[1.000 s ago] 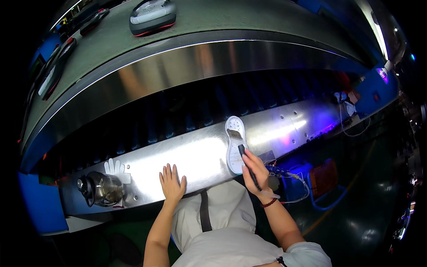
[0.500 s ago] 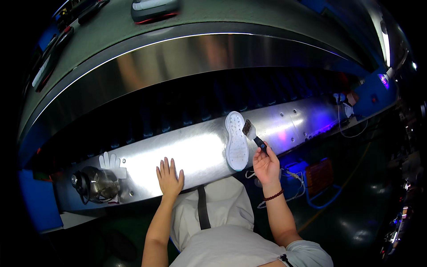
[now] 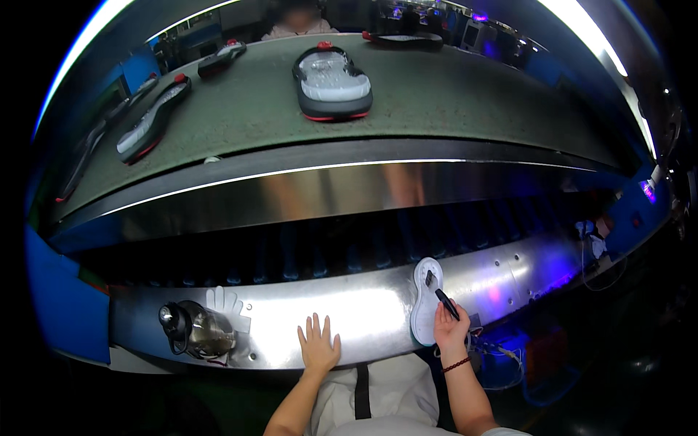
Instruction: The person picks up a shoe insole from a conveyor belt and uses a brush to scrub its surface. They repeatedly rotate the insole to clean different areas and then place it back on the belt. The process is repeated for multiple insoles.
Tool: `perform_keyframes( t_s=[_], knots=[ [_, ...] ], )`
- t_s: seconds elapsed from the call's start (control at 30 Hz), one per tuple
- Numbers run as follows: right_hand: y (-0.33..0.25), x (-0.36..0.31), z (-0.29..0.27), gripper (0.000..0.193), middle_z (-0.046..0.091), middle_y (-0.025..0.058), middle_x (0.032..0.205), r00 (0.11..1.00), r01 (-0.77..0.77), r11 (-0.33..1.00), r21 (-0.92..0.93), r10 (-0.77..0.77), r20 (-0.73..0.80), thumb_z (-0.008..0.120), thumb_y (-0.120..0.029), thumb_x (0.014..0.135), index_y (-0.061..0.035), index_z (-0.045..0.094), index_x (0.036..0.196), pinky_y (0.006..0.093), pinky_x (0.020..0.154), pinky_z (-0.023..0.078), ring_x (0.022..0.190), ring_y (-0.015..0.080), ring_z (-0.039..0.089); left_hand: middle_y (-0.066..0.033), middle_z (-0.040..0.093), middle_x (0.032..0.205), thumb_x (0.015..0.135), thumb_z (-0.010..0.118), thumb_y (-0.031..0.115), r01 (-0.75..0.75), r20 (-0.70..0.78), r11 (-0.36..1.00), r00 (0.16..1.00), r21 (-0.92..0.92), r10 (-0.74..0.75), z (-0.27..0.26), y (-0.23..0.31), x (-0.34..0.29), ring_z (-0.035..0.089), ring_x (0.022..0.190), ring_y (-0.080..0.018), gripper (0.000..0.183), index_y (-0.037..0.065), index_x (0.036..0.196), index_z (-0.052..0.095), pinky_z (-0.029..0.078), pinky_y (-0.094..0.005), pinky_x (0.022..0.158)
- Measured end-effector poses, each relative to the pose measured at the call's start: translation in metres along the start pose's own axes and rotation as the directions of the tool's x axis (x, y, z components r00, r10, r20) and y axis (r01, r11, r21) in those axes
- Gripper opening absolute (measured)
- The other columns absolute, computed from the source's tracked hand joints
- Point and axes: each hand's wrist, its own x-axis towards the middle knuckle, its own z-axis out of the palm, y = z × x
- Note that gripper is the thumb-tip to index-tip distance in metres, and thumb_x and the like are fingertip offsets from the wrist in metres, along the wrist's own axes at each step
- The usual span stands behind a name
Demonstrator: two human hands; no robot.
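A white shoe sole (image 3: 424,318) lies lengthwise, its far end pointing away from me, on the shiny metal ledge (image 3: 374,312). My right hand (image 3: 451,328), closed around the black handle of a brush (image 3: 446,304), is at the sole's right side. The brush head is over the far part of the sole; whether the bristles touch it is hard to make out. With fingers spread, my left hand (image 3: 320,347) rests flat on the ledge, left of the sole, and holds nothing.
A dark glass kettle-like jug (image 3: 207,330) stands at the ledge's left, with a white glove (image 3: 225,301) behind it. Beyond a raised metal edge, a green conveyor belt (image 3: 240,109) carries several grey-and-red shoe moulds (image 3: 334,91). Another person (image 3: 298,25) is across the belt.
The view has tilted up, so more of the belt shows. My right hand has brought the brush from beside the sole to over its far part. My left hand still lies on the ledge.
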Motion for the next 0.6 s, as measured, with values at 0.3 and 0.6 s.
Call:
perform_keyframes(
  t_s=[0.3, 0.6],
  knots=[
    [0.012, -0.001, -0.004, 0.028, 0.054, 0.0075, 0.095, 0.997, -0.048, 0.996, -0.082, 0.053, 0.061, 0.051, -0.024, 0.076, -0.0066, 0.054, 0.098, 0.0279, 0.076, 0.039, 0.090, 0.0190, 0.049, -0.0242, 0.027, 0.127, 0.069, 0.060, 0.025, -0.385, -0.566, 0.888, 0.802, -0.250, 0.189, -0.068, 0.005, 0.042, 0.028, 0.117, -0.0375, 0.065, 0.001, 0.122, 0.031, 0.019, -0.0480, 0.097],
    [0.011, -0.013, -0.020, 0.029, 0.053, 0.0062, 0.092, 0.990, -0.121, 0.991, -0.049, 0.124, 0.061, 0.049, -0.023, 0.077, -0.0075, 0.053, 0.101, 0.0264, 0.068, 0.039, 0.082, 0.0179, 0.050, -0.0305, 0.017, 0.128, 0.052, 0.076, 0.038, -0.234, -0.726, 0.949, 0.687, -0.211, 0.008, -0.327, 0.144, 0.204, 0.032, 0.115, -0.0414, 0.117, -0.001, 0.130, -0.003, 0.031, -0.0411, 0.093]
  ],
)
